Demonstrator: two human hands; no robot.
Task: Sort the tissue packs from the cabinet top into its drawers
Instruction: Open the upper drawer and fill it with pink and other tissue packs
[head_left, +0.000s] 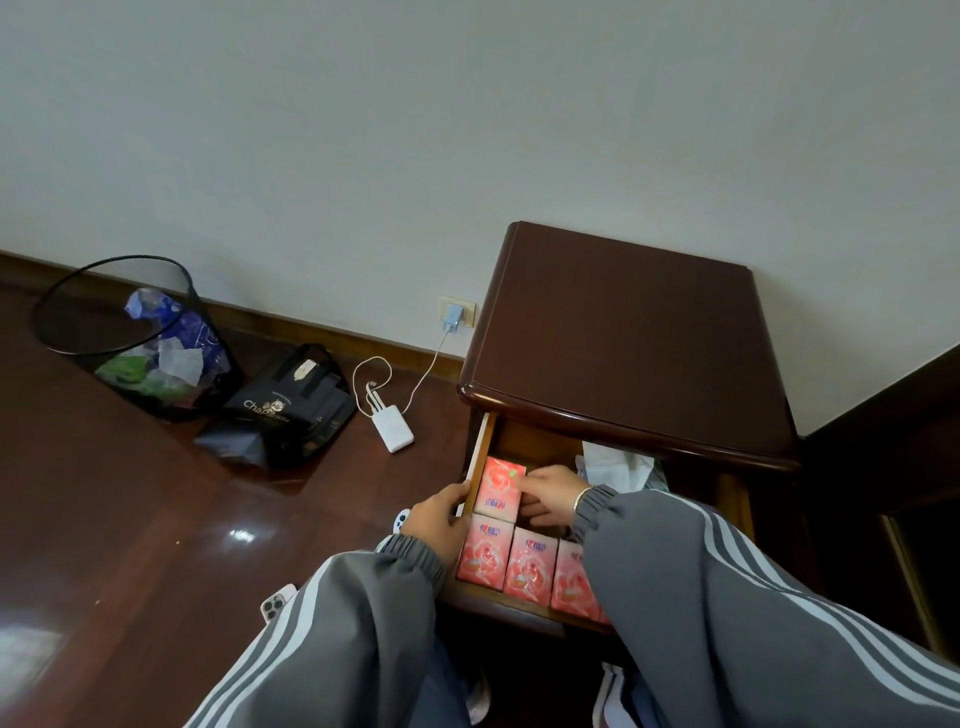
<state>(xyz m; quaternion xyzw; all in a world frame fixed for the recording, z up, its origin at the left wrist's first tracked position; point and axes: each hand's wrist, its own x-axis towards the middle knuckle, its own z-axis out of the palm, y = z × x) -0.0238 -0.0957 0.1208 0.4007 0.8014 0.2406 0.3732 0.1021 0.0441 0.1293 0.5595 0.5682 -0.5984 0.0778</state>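
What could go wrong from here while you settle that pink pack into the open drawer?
The left hand grips the side wall of the drawer, so its fingers might get pinched if the drawer slides in. The pink pack that the right hand holds stands behind the front row and may tip over once released. The loose white tissue at the back could snag under the cabinet top.

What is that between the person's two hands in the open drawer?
A pink tissue pack, against the drawer's left wall. The left hand grips that wall; the right hand holds the pack's other edge. The head view shows it.
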